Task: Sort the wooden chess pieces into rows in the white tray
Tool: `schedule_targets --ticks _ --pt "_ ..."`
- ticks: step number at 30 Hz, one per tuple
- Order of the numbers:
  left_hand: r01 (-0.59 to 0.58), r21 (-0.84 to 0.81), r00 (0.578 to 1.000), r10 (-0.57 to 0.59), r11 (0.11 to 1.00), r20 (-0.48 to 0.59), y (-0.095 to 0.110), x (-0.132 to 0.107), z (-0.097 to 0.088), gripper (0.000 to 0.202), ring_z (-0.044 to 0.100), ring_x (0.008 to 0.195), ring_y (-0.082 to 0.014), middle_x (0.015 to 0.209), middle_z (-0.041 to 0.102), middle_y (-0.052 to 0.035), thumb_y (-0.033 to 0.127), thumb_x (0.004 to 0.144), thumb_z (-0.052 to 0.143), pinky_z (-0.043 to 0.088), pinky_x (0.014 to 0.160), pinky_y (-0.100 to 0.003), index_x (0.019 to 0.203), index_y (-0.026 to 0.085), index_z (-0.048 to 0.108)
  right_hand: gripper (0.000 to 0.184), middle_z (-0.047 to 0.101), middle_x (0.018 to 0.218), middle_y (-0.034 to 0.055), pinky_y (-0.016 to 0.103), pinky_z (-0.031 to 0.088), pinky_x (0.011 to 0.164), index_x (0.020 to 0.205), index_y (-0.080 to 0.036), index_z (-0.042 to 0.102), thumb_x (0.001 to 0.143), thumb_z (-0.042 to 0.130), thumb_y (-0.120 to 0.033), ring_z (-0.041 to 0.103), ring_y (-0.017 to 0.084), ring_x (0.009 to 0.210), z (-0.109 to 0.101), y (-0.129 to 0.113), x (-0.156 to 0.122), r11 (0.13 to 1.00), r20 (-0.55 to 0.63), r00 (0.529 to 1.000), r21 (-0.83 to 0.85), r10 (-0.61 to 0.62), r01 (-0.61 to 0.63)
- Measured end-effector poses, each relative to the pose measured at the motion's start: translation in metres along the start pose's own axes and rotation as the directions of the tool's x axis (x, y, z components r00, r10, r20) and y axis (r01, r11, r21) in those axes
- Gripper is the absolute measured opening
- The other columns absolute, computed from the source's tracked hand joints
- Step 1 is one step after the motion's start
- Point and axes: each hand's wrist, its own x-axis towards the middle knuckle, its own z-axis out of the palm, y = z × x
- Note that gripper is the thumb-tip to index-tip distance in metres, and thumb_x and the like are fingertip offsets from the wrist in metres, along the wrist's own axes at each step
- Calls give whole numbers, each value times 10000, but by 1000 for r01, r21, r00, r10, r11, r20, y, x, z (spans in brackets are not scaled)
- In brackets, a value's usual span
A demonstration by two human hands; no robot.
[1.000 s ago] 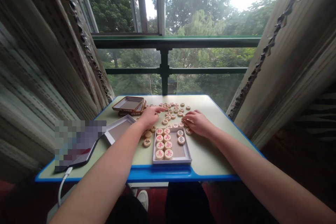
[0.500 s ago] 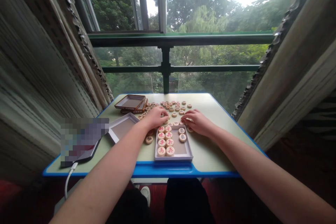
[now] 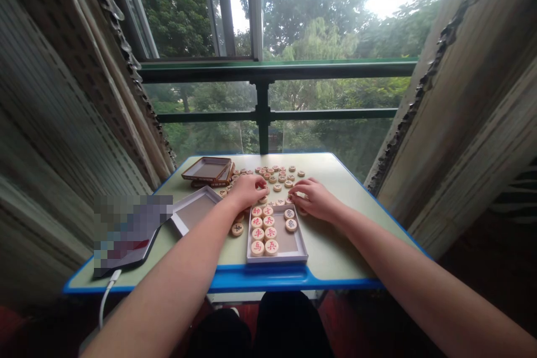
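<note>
At the desk's near side, a shallow tray holds eight red-marked pieces left and two dark-marked pieces right. By its far corners, the left hand and right hand curl over loose pieces; whether either grip grasps one, I cannot tell. More loose pieces spread farther, right of stacked brown-edged boxes

Lots of room on the table between the white tray and the right arm. Room inside the tray too, at the near right. Just a small gap between left hand and right hand, with Chinese chess pieces there. Blocked on the left by a tablet, a second white tray and brown boxes.
</note>
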Motion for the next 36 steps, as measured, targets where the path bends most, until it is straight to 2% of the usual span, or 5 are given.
schedule_targets --ticks 10,16,24,31,36 --pt "52 -693 998 -9 719 66 20 -6 -3 415 631 824 -182 905 682 -92 308 617 750 518 746 -332 966 112 640 185 649 936 80 362 465 817 977 -199 641 813 562 -232 562 203 899 -2 -9 -1 987 -164 983 123 -83 104" --pt "92 -759 987 40 645 153 38 -14 -7 395 623 732 -152 853 687 -83 324 608 772 517 708 -322 912 99 659 158 674 856 59 337 477 776 925 -198 629 806 591 -294 592 181 819 -6 -20 -3 949 -270 949 218 -166 228" --pt "115 -800 984 42 588 172 40 -15 -4 380 629 761 -155 842 683 -68 315 607 778 517 730 -322 892 100 649 197 663 822 45 295 478 700 946 -194 623 760 625 -259 586 157 756 -5 -25 -5 942 -257 961 288 -98 173" --pt "109 -841 991 9 530 134 40 -14 -6 376 636 691 -145 798 684 -73 380 631 749 507 650 -284 851 92 651 178 570 730 4 238 400 605 861 -168 606 699 638 -233 490 115 654 -24 -32 -9 946 18 997 319 -72 63" --pt "94 -819 996 -51 566 79 38 -14 -11 346 612 608 -123 733 668 -59 364 617 757 458 553 -243 808 98 647 242 520 713 -15 221 332 554 848 -171 616 654 677 -302 434 106 628 -34 -39 -13 966 379 923 257 -67 -36"
